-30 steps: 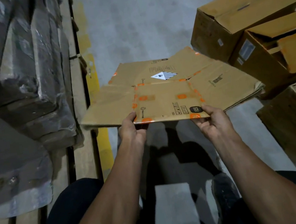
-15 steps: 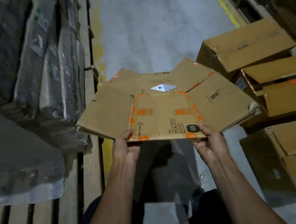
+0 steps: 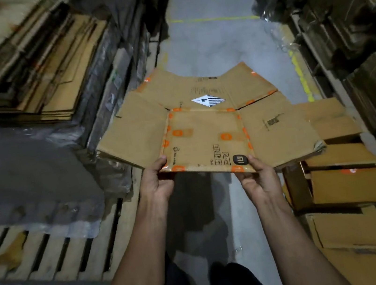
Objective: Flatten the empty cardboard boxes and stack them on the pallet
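A flattened brown cardboard box (image 3: 204,129) with orange-dotted tape and a black-and-white diamond label is held level in front of me over the aisle. My left hand (image 3: 157,181) grips its near edge at the left corner, thumb on top. My right hand (image 3: 258,175) grips the near edge at the right, by the black logo. A wooden pallet (image 3: 51,247) lies on the floor at the left, carrying plastic-wrapped bundles. Higher up at the far left sits a stack of flattened cardboard (image 3: 22,65).
Several unflattened brown boxes (image 3: 345,179) are piled on the floor at the right. Dark stacked cardboard (image 3: 354,17) lines the right side. A grey concrete aisle (image 3: 215,39) with yellow lines runs ahead. My legs and shoes show below.
The view has risen and drawn back from the floor, so the pallet's slats and the flat stack at the left now show. Both hands keep the same hold on the flattened box.
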`<state>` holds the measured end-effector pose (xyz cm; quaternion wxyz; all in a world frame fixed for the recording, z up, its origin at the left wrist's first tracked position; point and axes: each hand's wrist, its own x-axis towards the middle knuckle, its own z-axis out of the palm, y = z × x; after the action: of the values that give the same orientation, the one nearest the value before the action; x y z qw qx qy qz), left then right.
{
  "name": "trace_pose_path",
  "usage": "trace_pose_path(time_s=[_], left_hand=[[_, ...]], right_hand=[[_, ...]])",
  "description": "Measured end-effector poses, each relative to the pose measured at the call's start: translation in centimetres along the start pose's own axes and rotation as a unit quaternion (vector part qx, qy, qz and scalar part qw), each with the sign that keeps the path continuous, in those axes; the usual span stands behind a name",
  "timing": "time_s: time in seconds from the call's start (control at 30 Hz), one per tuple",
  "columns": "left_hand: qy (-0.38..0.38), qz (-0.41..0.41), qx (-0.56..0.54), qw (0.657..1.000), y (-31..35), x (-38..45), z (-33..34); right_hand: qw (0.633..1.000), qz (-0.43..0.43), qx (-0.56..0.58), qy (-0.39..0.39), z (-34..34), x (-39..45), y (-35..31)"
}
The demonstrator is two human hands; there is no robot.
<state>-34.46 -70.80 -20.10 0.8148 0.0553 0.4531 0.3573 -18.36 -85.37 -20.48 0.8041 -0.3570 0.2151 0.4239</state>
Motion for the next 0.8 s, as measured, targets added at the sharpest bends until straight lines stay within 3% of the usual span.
trace_pose_path(time_s=[0.37, 0.6, 0.8], left_hand=[[-0.105, 0.103, -0.123, 0.982, 7.0, -4.2, 4.6], [-0.170, 0.166, -0.176, 0.955, 14.9, -1.8, 4.4], [-0.218, 0.221, -0.181, 0.933, 23.8, 2.4, 3.4]], right_hand=[[0.992, 0.034, -0.032, -0.120, 9.7, 0.8, -1.3], [0.973, 0.080, -0.040, -0.215, 18.6, 3.3, 3.3], [0.963, 0.095, -0.086, -0.235, 28.6, 5.4, 9.8]])
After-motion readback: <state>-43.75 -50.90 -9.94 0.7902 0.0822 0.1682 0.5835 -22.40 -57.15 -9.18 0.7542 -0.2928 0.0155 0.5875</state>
